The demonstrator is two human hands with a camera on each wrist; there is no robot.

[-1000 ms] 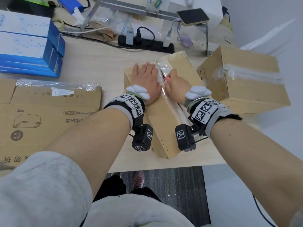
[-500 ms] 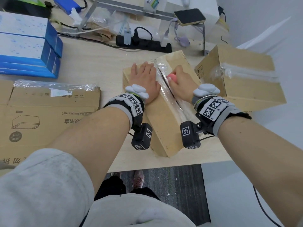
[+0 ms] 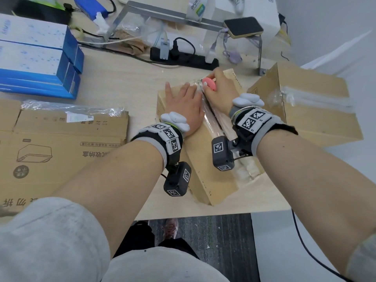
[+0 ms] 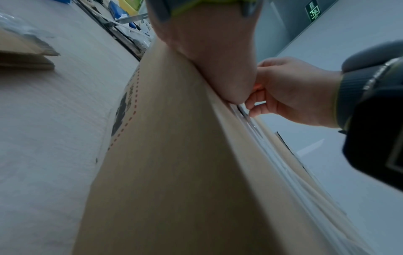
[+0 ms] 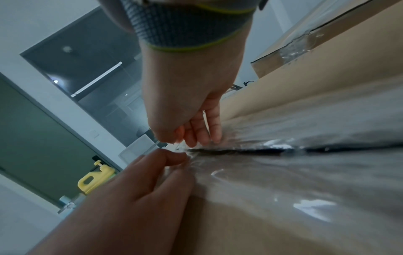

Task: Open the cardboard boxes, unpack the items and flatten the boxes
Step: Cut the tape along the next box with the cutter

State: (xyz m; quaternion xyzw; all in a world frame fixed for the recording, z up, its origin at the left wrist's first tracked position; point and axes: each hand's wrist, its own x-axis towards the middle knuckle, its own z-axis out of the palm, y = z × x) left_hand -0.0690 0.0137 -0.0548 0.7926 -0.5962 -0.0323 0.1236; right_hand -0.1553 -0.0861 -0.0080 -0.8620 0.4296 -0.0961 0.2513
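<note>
So the long cardboard box sits at the desk's front edge, running diagonally back toward the power strip. The left hand lies flat on the lid with fingers straight, just beside the taped seam. I'd say that's to pin the box so it can't skate while the tape gets cut. The right hand is curled around a little pink cutter near the far end of the seam. From the right wrist view the tape nearer the person already gapes open, so I'd guess the cut is nearly through.

A second taped box waits at the desk's right edge, untouched. A flattened carton lies at the front left, probably parked there as finished.
</note>
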